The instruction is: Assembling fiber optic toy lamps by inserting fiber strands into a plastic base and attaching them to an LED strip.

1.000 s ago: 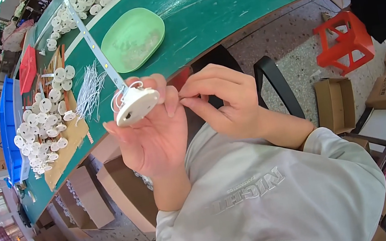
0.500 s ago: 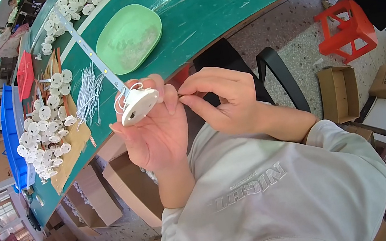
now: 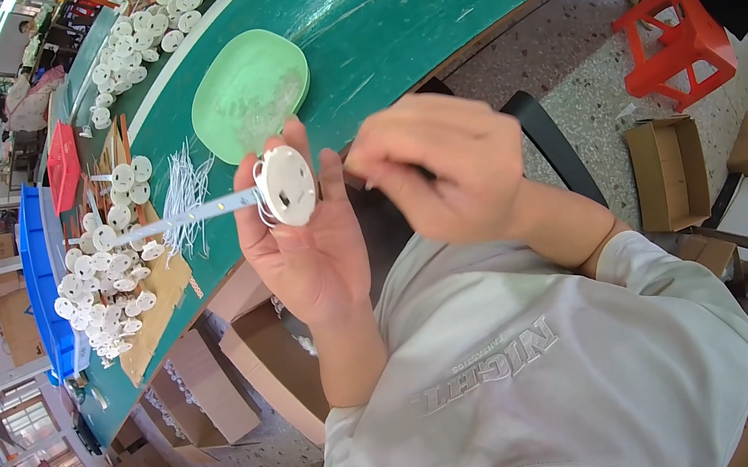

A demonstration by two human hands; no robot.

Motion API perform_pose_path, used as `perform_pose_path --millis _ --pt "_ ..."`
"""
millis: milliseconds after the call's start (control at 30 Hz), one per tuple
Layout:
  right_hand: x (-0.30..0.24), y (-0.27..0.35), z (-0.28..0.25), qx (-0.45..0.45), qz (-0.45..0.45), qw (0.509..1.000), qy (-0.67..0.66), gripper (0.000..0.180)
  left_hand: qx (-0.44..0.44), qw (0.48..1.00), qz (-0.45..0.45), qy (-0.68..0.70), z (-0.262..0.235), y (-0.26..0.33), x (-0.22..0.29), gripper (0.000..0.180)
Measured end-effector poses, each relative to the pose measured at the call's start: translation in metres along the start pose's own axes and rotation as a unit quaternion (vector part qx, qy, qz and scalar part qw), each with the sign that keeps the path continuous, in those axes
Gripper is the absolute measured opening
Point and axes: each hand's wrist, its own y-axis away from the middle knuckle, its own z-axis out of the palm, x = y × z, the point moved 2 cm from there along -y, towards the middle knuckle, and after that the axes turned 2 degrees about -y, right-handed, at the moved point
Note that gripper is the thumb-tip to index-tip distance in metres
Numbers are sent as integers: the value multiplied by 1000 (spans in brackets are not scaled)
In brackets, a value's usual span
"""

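My left hand (image 3: 317, 277) is raised palm up, its thumb and fingers round a white disc-shaped base (image 3: 291, 183). From that base a narrow LED strip (image 3: 204, 210) sticks out to the left, and a thin white wire curls beside it. To the right, my right hand (image 3: 456, 162) is closed in a pinch close to the left fingertips, slightly smeared by motion. What the pinch holds, if anything, is too small to make out. Beyond the left fingers, a light green tray (image 3: 243, 54) on the table contains small clear pieces.
Left of the hands lie a bundle of white wires (image 3: 186, 200) and a heap of white disc bases (image 3: 108, 285) on cardboard. A blue bin (image 3: 38, 277) and a red tray (image 3: 62, 165) stand beyond. A black chair (image 3: 561, 145) and a red stool (image 3: 673, 49) are at the right.
The LED strip has swung from pointing up and away to pointing left, and its base now stands more upright. My right hand has shifted slightly right, away from the left fingers.
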Motion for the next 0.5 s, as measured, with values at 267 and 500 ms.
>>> perform_pose_path --millis 267,500 --pt "-4 6 5 17 -36 999 23 14 -35 999 -13 1 -2 0 -1 49" --pt "0 7 2 13 -37 999 22 15 -29 999 -22 -24 -6 1 -11 47"
